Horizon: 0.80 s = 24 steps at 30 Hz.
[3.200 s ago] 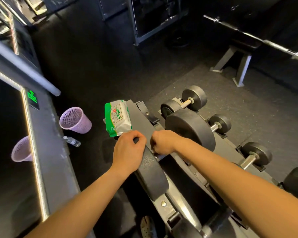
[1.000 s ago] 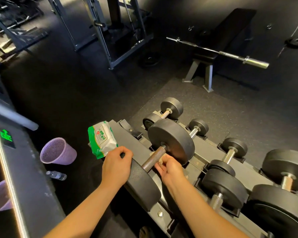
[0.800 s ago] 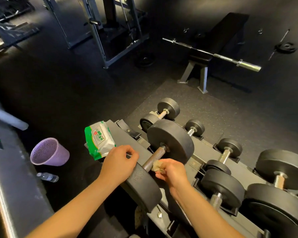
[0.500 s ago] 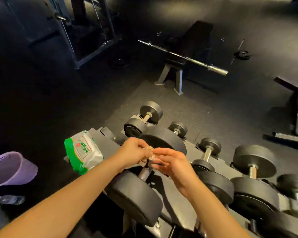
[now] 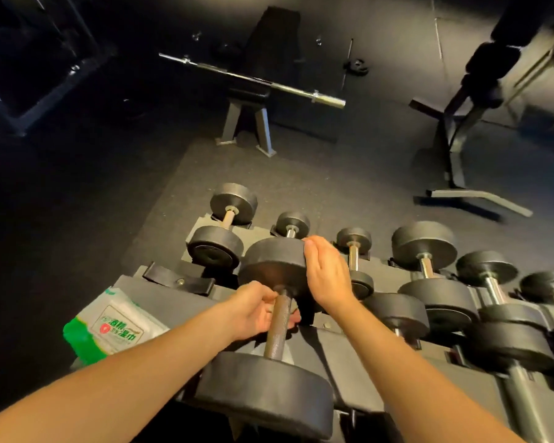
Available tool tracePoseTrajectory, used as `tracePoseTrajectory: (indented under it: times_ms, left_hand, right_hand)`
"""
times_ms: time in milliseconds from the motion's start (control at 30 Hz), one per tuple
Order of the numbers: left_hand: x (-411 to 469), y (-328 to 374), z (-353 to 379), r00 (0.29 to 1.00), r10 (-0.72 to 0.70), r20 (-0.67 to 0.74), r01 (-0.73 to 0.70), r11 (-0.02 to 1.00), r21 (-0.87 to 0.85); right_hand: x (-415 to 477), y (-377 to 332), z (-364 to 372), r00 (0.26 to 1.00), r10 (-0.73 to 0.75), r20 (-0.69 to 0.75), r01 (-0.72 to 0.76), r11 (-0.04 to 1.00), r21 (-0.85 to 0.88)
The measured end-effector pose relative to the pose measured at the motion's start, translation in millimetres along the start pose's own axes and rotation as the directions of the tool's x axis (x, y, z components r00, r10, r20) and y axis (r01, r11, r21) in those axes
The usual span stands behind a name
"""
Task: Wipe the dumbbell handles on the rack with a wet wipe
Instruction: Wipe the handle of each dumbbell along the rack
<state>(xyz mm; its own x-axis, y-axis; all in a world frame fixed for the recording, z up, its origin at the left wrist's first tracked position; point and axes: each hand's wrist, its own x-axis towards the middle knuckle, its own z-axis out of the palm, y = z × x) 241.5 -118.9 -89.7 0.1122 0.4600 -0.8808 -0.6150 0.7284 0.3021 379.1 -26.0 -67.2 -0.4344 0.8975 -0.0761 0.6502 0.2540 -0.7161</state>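
Dumbbell handle [image 5: 277, 327], a knurled steel bar between two heavy black plates, lies at the left end of the rack [image 5: 343, 346]; it looks stiff and grippy, though the weight could roll. The left hand [image 5: 256, 310] curls round its far end, and I cannot tell if a wipe is inside. The right hand [image 5: 325, 273], fingers straight, presses the far plate [image 5: 271, 263], a sensible place to steady it.
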Motion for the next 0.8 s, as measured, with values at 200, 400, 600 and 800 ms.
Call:
tracePoseTrajectory:
  times_ms: [200,400,600,800]
  left_hand:
    - [-8.2,1.6,-3.8,0.983,0.159,-0.098,-0.137,0.971,0.194]
    - [-10.4,0.1,2.2,0.928,0.326,-0.179,-0.237,0.89,0.389]
    - [-0.1,-2.0,-7.9,0.999,0.044,0.014,-0.045,0.999,0.006]
    - [5.8,-3.3,-4.1,0.999,-0.002,0.052,0.002,1.0,0.0]
  right_hand:
    - [-0.2,-0.3,1.2,1.0,-0.008,-0.022,0.008,1.0,0.008]
    - [0.8,1.6,4.6,0.997,-0.006,-0.078,0.006,1.0,-0.006]
    - [2.0,6.0,8.1,0.996,0.005,-0.093,-0.008,1.0,-0.03]
    - [2.0,8.3,10.1,0.995,-0.006,-0.098,0.001,0.999,-0.051]
